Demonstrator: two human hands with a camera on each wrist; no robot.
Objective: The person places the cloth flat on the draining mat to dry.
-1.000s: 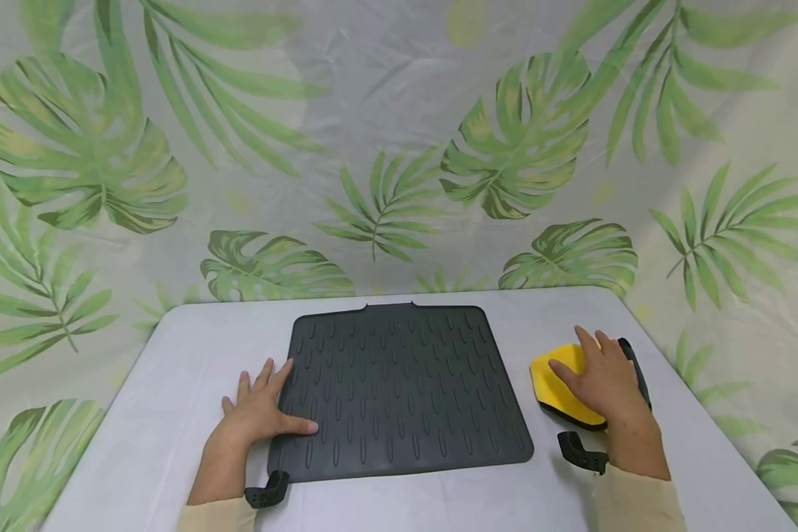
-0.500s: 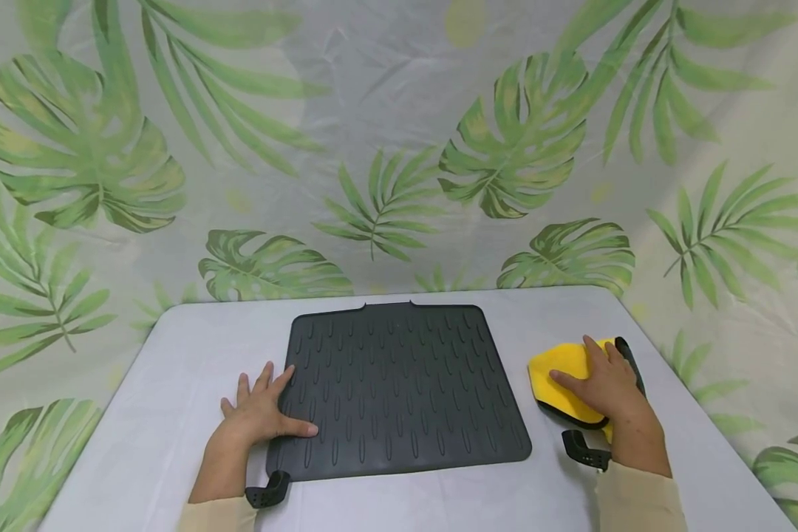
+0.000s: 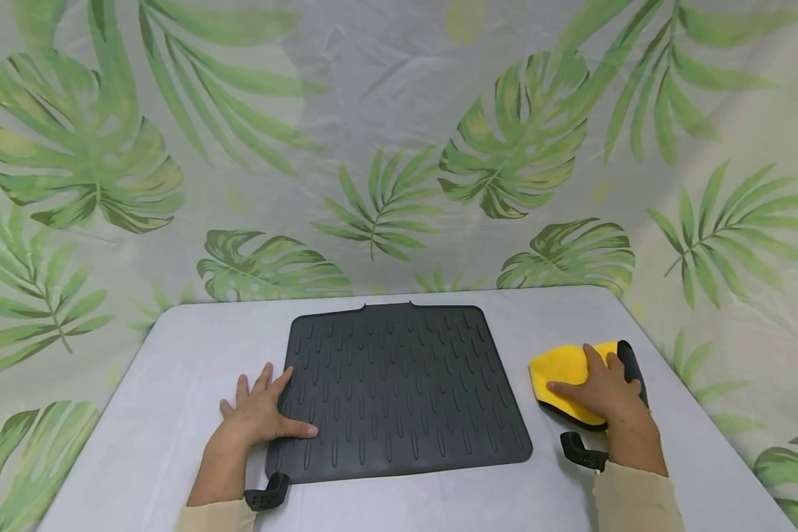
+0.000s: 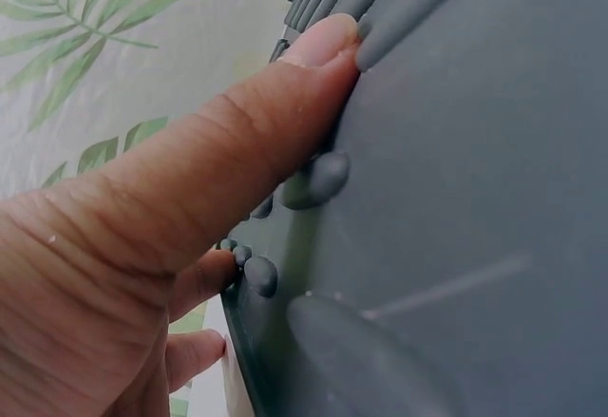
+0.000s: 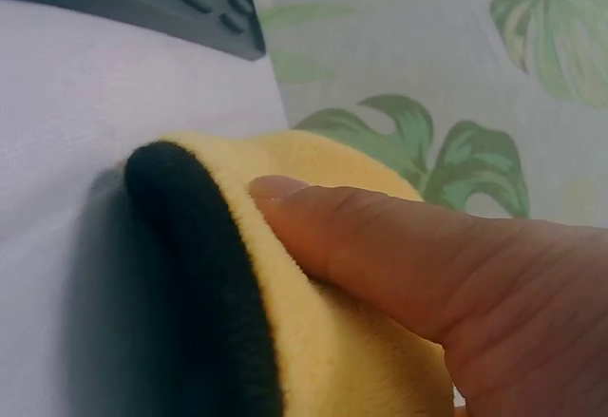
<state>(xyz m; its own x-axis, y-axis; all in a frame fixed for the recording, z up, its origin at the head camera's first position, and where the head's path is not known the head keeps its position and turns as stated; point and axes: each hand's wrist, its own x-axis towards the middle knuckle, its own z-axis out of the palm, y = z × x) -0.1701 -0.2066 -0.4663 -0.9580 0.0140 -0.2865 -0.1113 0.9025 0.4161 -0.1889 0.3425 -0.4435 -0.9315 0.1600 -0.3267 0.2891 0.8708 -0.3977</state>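
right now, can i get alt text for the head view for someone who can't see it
A person's left hand rests across the left edge of a dark ribbed mat; their right hand rests on a yellow cloth. Behind the white table is a leafy backdrop.

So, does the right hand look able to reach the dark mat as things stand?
Probably yes: the right hand touches the yellow cloth beside the dark mat, and only white tabletop shows between mat and cloth.

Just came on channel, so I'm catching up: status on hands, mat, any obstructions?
Left hand at left edge of dark mat, thumb on it. Right hand on yellow cloth. No object seen between mat and cloth.
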